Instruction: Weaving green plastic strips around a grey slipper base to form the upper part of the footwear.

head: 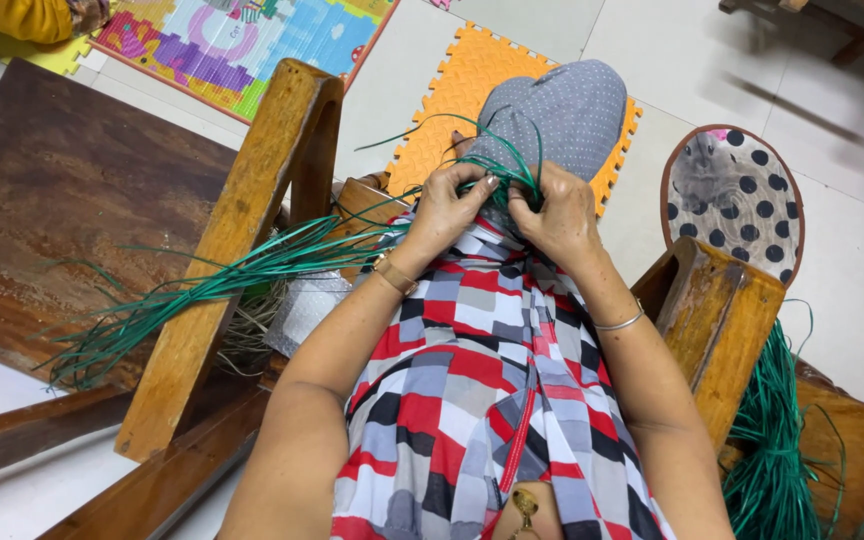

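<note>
Thin green strands (505, 178), judged light, springy and slippery, were pinched at the raised knee (562, 110) by the left hand (444, 208) and right hand (555, 215), best gripped near the crossing. Loose ends trailed left of the knee, over the wooden chair arm (242, 240).

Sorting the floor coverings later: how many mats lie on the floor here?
3. An orange foam mat beyond the knee, a multicoloured puzzle mat at top left, and an oval polka-dot mat at right. Others may lie out of view.
</note>
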